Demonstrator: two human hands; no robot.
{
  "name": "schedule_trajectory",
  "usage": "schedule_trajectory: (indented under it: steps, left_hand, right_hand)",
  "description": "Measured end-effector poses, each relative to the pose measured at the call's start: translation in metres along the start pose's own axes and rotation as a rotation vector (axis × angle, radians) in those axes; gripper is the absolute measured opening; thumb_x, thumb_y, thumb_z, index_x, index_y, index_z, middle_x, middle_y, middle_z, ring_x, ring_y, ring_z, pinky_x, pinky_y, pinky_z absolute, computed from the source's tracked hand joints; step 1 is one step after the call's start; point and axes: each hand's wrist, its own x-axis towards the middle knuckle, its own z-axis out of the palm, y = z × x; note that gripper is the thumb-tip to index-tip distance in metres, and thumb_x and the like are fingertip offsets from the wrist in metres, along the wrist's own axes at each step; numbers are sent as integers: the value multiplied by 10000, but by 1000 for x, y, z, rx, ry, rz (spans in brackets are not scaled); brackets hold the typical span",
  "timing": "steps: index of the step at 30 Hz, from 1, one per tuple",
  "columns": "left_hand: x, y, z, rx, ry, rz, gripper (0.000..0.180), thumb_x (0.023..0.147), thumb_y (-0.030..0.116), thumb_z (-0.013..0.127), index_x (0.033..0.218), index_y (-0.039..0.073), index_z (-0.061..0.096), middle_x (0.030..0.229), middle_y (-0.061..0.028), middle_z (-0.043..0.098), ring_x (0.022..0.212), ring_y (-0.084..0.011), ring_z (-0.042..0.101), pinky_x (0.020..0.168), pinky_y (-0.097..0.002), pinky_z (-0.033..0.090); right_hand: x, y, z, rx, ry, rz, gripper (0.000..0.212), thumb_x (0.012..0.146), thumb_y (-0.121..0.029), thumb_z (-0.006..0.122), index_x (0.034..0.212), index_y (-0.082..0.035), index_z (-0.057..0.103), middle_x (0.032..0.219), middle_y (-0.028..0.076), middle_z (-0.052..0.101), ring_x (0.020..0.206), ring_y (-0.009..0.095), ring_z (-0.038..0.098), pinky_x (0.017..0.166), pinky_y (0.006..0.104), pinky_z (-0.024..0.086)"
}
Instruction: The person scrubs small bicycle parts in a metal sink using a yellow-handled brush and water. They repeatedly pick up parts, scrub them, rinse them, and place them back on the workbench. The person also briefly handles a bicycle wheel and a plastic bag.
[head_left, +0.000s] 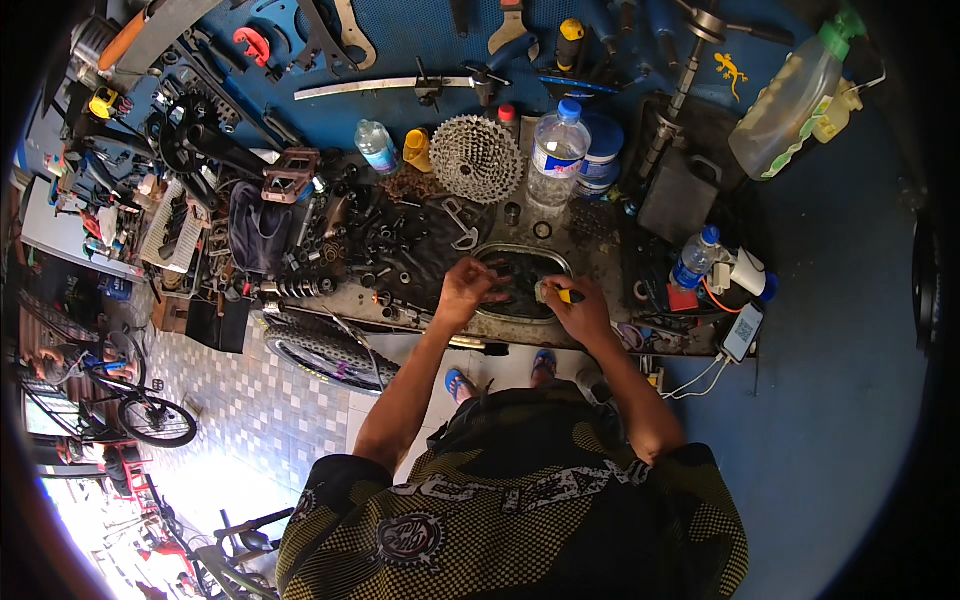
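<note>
Both of my hands are over an oval metal tray (520,247) with a dark inside, at the front edge of the workbench. My left hand (468,292) reaches over the tray's left side with its fingers curled; whatever small dark thing lies in them blends into the tray. On the right side, my right hand (582,312) is closed around a short yellow-and-black handled tool (570,296). A pale tip, perhaps bristles, points from that hand toward the middle of the tray. Just beyond the tray, a small dark ring (542,230) lies on the bench.
A large bicycle cassette (475,158) and a clear water bottle (556,160) stand behind the tray. Loose small parts (385,235) cover the bench to the left. A phone (742,332) with a white cable is at the right end. A bicycle wheel (325,352) leans below the bench.
</note>
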Motion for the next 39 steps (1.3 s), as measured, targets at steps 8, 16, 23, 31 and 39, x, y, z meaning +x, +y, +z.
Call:
schedule_trajectory:
  steps: [8, 16, 23, 31, 39]
  left_hand:
    - [3, -2, 16, 1571, -221, 459, 316, 872, 97, 780, 1144, 52, 625, 1327, -204, 618, 1262, -425, 619, 969, -505, 585]
    - [12, 17, 13, 1476, -295, 363, 632, 793, 286, 884, 1340, 103, 623, 1367, -171, 599, 1332, -402, 537, 1119, -525, 460]
    - [22, 5, 17, 1517, -282, 301, 684, 779, 242, 889, 1394, 116, 620, 1362, -150, 634, 1339, -382, 520, 1156, -549, 395]
    - [18, 5, 24, 1274, -153, 234, 636, 784, 220, 887, 1354, 70, 649, 1286, -151, 695, 1277, -394, 570, 1088, -486, 478]
    - [7, 16, 22, 1156, -115, 263, 595, 777, 245, 909, 1289, 20, 706, 1241, -196, 731, 1206, -388, 639, 1029, -469, 523]
  right_hand:
    - [0, -2, -9, -111, 13, 23, 258, 974, -362, 759, 1172, -198, 782, 996, 61, 773, 914, 343, 677, 849, 468, 528]
    - [-3, 5, -15, -115, 19, 56, 277, 967, -380, 765, 1168, -191, 776, 988, 69, 777, 920, 345, 679, 872, 459, 525]
    - [-2, 8, -20, -118, -34, 15, 322, 924, -424, 782, 1143, -188, 766, 905, 61, 751, 932, 319, 669, 886, 462, 511]
    - [12, 1, -11, 87, -92, 182, 323, 932, -408, 785, 989, -90, 765, 797, 84, 725, 802, 276, 687, 705, 414, 537]
    - [21, -16, -14, 310, -28, 199, 349, 999, -387, 728, 942, -44, 761, 798, 88, 730, 753, 211, 716, 672, 354, 526]
